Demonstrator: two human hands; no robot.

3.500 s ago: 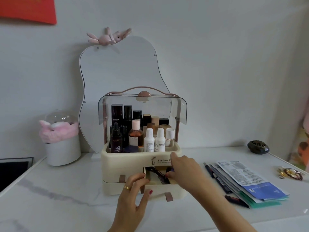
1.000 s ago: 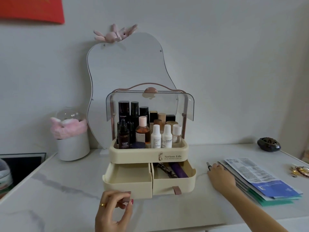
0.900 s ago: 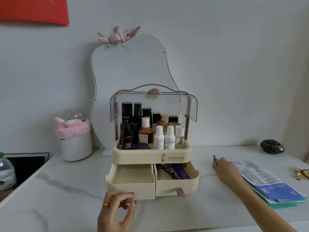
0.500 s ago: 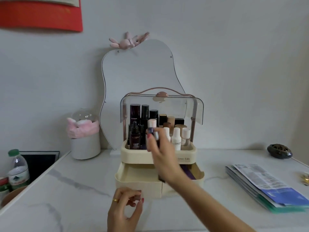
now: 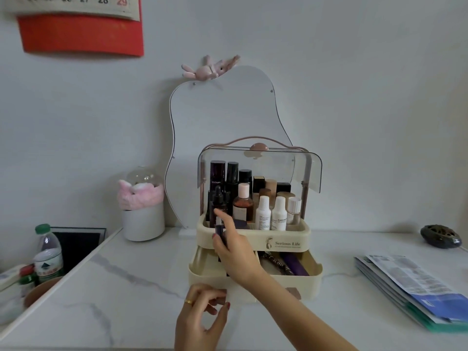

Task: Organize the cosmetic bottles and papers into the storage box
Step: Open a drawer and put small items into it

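- Over the open left drawer (image 5: 202, 271) of the storage box (image 5: 253, 239), a slim dark pen-like cosmetic (image 5: 219, 228) is pinched upright in the right hand (image 5: 236, 254).
- Left hand (image 5: 200, 317) is curled at that drawer's front; whether its pull tab is gripped cannot be told.
- Papers (image 5: 415, 290) are stacked on the table (image 5: 126, 287), well to the right.

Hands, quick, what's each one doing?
Left hand: fingers pinch the cream plastic left drawer's pull tab.
Right hand: fingers hold a slim dark pen-shaped cosmetic tube.

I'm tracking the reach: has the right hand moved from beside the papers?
Yes. The right hand has moved left from the papers to the storage box.
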